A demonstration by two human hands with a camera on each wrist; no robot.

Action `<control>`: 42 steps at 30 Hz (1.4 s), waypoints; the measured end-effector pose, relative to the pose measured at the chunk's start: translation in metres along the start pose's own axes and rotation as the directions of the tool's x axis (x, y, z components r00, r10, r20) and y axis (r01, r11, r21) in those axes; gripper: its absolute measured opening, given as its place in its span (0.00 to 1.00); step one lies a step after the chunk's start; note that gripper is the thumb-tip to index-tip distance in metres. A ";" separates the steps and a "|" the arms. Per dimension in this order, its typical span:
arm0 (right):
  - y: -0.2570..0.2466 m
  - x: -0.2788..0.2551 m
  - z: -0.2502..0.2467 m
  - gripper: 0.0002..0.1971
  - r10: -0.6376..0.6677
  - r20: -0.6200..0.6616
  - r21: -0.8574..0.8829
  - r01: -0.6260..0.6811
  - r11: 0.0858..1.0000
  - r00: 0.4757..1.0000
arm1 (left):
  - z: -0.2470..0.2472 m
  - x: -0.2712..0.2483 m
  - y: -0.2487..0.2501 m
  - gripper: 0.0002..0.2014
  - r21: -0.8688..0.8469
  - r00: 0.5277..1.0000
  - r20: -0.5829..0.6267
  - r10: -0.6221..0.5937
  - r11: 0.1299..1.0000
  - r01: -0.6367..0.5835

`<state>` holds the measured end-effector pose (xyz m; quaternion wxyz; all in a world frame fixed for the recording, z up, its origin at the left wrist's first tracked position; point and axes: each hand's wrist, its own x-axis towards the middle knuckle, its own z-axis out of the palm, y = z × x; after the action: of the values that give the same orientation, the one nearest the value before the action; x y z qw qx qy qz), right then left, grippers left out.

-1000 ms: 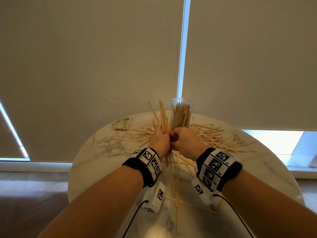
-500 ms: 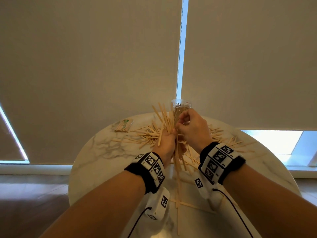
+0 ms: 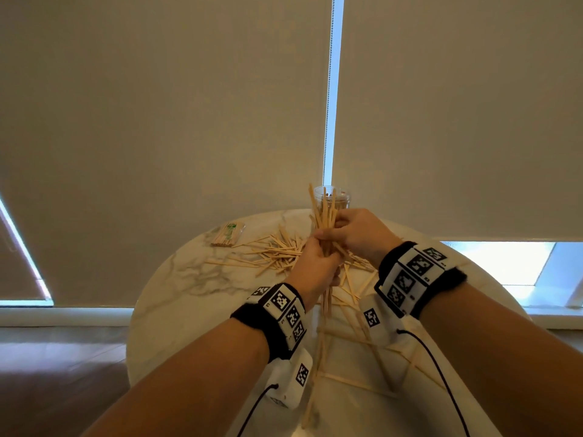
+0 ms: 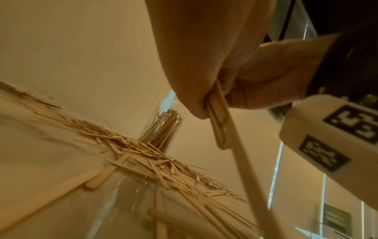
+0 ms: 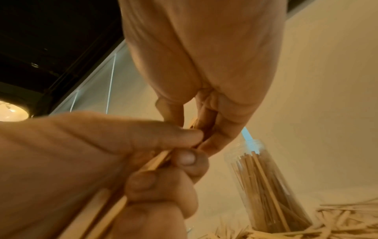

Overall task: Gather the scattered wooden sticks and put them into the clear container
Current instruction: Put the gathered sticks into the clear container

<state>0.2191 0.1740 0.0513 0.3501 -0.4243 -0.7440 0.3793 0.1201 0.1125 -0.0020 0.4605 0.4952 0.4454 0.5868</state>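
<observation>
My left hand (image 3: 317, 263) grips a bundle of wooden sticks (image 3: 323, 216) upright above the table, their tops fanning out near the mouth of the clear container (image 3: 340, 197). My right hand (image 3: 353, 231) pinches the same bundle just above the left hand. The container (image 5: 266, 186) stands upright at the table's far edge, partly filled with sticks. Many loose sticks (image 3: 277, 253) lie scattered on the marble table (image 3: 176, 294) around both hands. In the left wrist view the bundle's lower ends (image 4: 218, 122) stick out below my fist.
A small wrapped pack of sticks (image 3: 228, 234) lies at the table's far left. A few long sticks (image 3: 356, 335) lie crossed near the front between my forearms. Beige roller blinds hang close behind the table.
Both hands have lifted the gathered bundle off the table and brought it up and back toward the container. The right hand moved from beside the left to above it.
</observation>
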 end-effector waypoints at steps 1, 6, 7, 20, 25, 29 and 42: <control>0.001 -0.002 -0.002 0.12 -0.002 -0.001 0.026 0.002 1.000 1.000 | 0.000 -0.002 0.004 0.20 -0.019 1.000 0.027 -0.009 1.000 0.010; 0.009 -0.006 -0.001 0.13 -0.020 -0.098 0.049 0.025 0.998 0.995 | 0.004 -0.001 0.011 0.16 -0.123 0.995 0.034 -0.096 0.987 0.099; 0.007 -0.007 -0.001 0.13 -0.023 -0.110 0.056 0.030 0.998 0.994 | 0.005 -0.001 0.009 0.15 -0.127 0.996 0.035 -0.085 0.988 0.089; -0.033 -0.012 -0.008 0.34 -0.037 -0.106 0.267 0.064 0.962 0.994 | 0.009 -0.002 0.009 0.24 0.171 1.000 -0.020 -0.011 0.985 0.014; -0.046 -0.006 -0.017 0.16 -0.216 -0.223 -0.037 0.213 0.976 0.951 | 0.014 -0.004 0.002 0.30 0.147 0.997 0.014 0.078 0.986 -0.079; -0.043 -0.004 -0.018 0.11 -0.223 -0.216 -0.215 0.176 0.961 0.951 | 0.016 -0.008 0.003 0.29 0.114 0.995 0.015 0.102 0.988 -0.103; -0.040 -0.007 -0.026 0.10 -0.169 -0.169 -0.303 0.112 0.946 0.971 | 0.018 -0.014 -0.003 0.18 0.113 0.995 0.104 -0.004 0.994 -0.008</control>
<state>0.2292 0.1605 0.0967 0.3802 -0.4516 -0.7828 0.1967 0.1396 0.1005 -0.0050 0.4536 0.5510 0.4528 0.5344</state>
